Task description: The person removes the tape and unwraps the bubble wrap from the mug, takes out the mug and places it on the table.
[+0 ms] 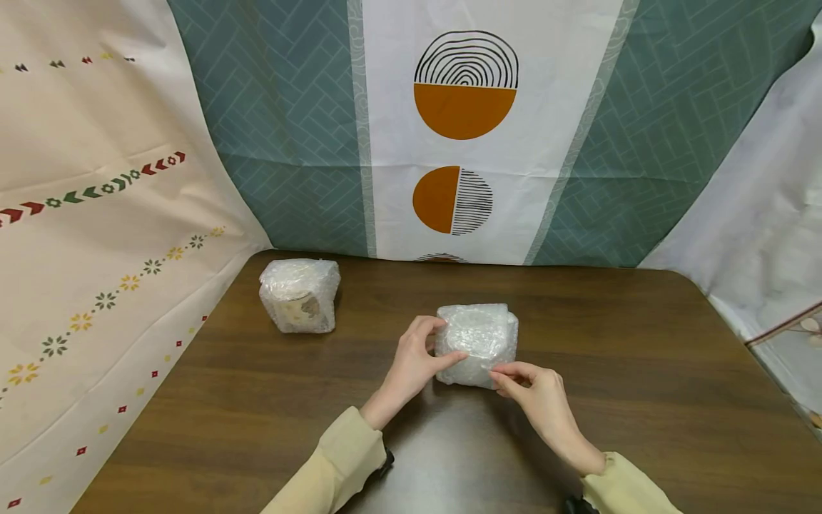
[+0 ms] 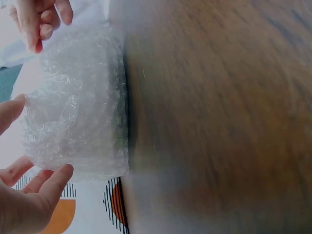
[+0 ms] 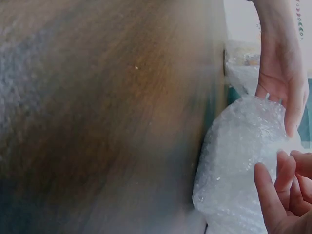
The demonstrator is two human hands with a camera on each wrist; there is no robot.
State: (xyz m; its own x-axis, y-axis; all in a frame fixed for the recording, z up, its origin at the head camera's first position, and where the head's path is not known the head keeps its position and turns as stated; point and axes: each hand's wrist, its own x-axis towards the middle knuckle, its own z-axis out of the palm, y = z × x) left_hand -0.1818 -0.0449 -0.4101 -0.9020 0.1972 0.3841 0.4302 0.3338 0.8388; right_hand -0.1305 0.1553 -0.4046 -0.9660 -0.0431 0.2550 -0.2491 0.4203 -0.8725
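Grasping bubble-wrapped package (image 1: 480, 334) on surface (image 1: 668, 385) with fingers of left hand (image 1: 411, 365). Touching near right corner with curled fingers of right hand (image 1: 546, 403); cannot tell whether pinching. Left of fingers: second wrapped package (image 1: 298, 277).

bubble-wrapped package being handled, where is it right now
In the head view, the bubble-wrapped package sits slightly right of centre on the wood-grain table, between the left hand and right hand, with the second wrapped package farther left.

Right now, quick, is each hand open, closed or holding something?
Left hand: holding the bubble-wrapped package by its left side.
Right hand: fingertips at the package's near right corner; whether they pinch the wrap cannot be told.
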